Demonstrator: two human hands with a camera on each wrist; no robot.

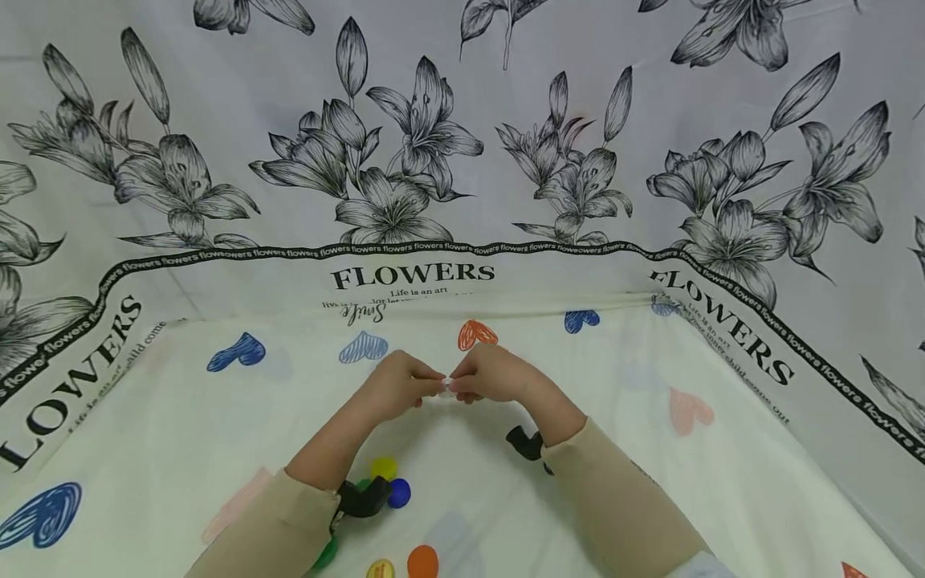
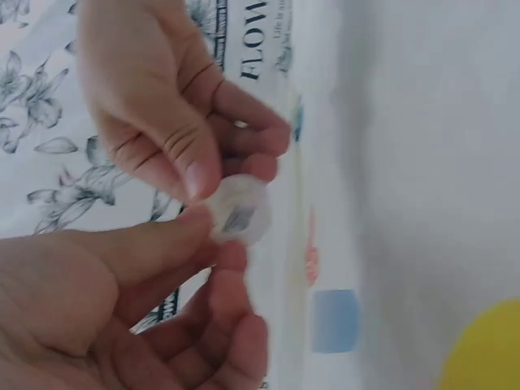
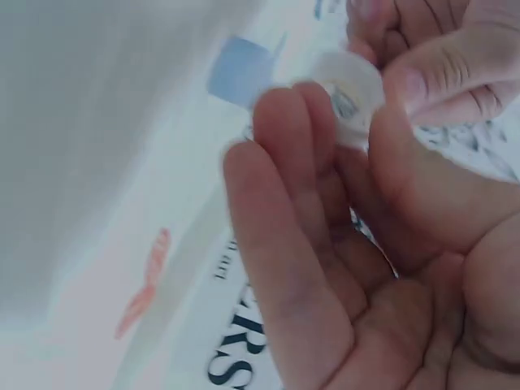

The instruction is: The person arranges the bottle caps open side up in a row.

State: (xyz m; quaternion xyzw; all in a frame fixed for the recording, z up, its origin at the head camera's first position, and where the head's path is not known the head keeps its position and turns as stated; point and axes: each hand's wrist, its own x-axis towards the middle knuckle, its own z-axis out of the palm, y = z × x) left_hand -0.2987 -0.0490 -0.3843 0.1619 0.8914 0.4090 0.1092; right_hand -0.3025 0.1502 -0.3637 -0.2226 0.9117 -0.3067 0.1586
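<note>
Between my two hands is a small round, translucent white disc (image 2: 242,210) with a dark square mark on its face. My left hand (image 1: 399,387) pinches its near side between thumb and fingers. On the opposite side, my right hand (image 1: 497,374) also pinches the edge, so the fingertips of both hands nearly meet. Both hands are raised over the cloth, in the middle of the head view. In the right wrist view the disc (image 3: 351,91) is partly covered by fingers, and its mark looks blurred.
On the white heart-patterned cloth (image 1: 462,449), near my left forearm, lie a yellow disc (image 1: 385,467), a blue disc (image 1: 400,494) and green pieces (image 1: 328,554). An orange disc (image 1: 422,561) and a yellow lettered disc (image 1: 381,570) lie at the front. A flower-printed curtain (image 1: 491,217) hangs behind.
</note>
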